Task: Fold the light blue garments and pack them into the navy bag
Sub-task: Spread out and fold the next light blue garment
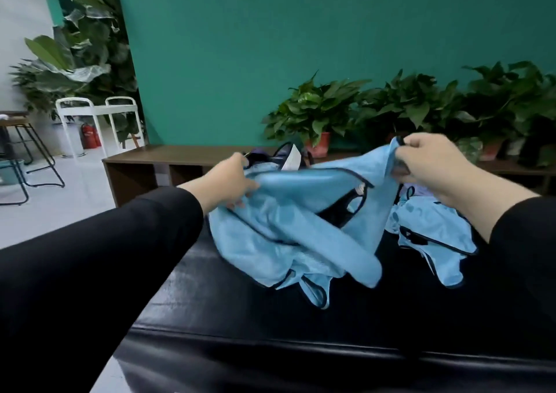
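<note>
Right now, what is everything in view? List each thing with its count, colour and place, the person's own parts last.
held garment: one, light blue with dark trim, lifted over the black surface between both hands
second garment: one, light blue, crumpled on the surface to the right
navy bag: one, mostly hidden behind the held garment
black surface: one, glossy black, in the foreground
low shelf: one, dark brown, along the green wall
potted plants: several, green, on the shelf; count unclear
large plant: green, far left corner
white rack: one, left background
fire extinguisher: red, on the floor; count unclear
stool: one, black frame, far left
left hand: grips the garment's left side, black sleeve
right hand: pinches its upper edge, black sleeve
</note>
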